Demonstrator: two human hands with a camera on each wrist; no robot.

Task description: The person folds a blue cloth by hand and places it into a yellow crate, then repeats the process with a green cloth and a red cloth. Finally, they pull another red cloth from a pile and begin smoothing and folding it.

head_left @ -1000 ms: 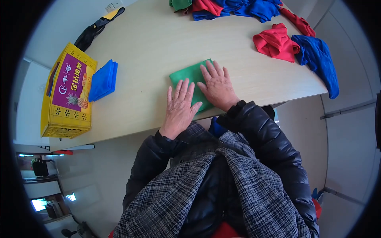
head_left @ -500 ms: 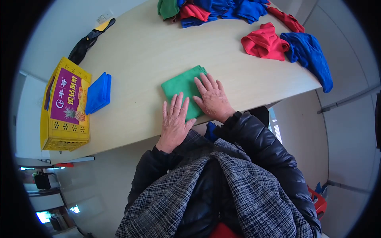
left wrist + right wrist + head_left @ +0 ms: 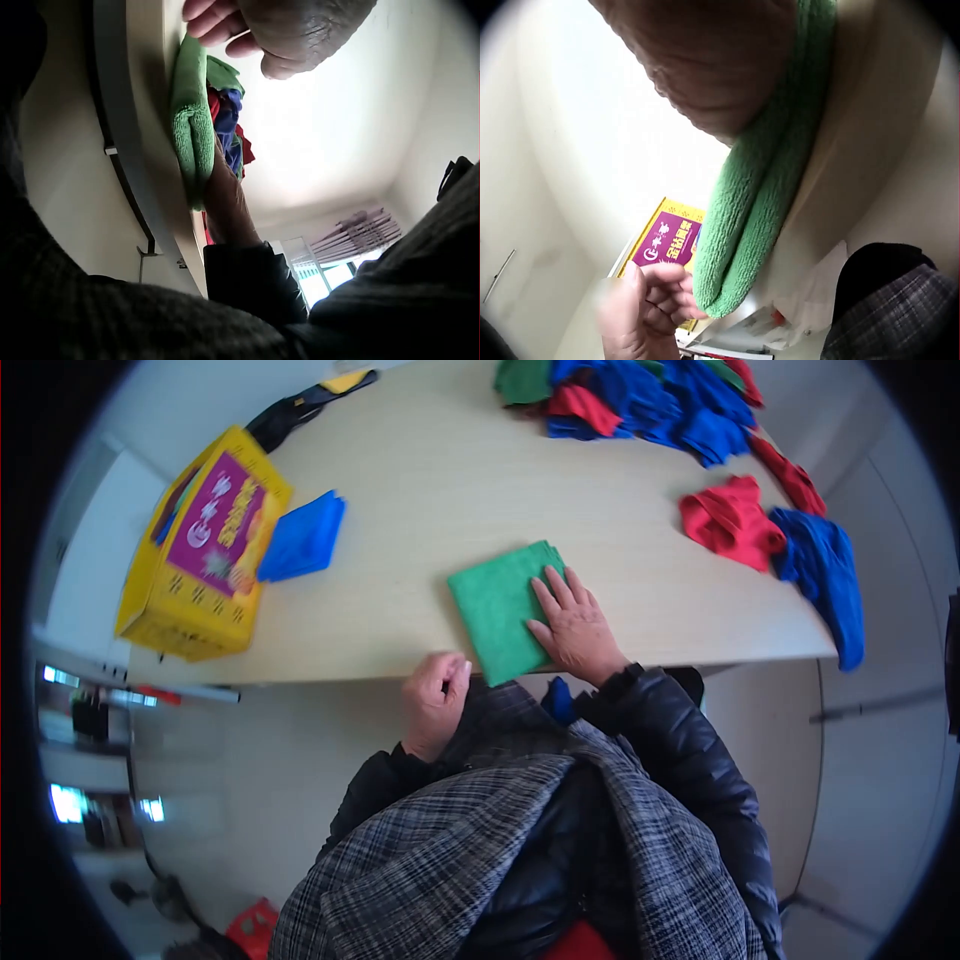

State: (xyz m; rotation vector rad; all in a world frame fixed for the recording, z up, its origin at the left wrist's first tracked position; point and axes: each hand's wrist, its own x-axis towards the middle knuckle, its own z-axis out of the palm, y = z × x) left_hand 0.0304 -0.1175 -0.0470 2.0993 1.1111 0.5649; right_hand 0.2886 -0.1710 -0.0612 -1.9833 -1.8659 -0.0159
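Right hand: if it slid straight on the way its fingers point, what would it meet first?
The right hand lies flat on the green cloth, fingers pointing up-left across the table. Past the cloth's far edge the way looks bare; the cloth pile lies off to the right.

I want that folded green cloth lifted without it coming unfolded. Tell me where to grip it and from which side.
Grip the green cloth at its near corner, which overhangs the table edge, probably coming from the person's side with the left hand. The wrist views show the thick folded layers hanging free there, so thumb and fingers can pinch all of them. The right hand lies flat on its right part.
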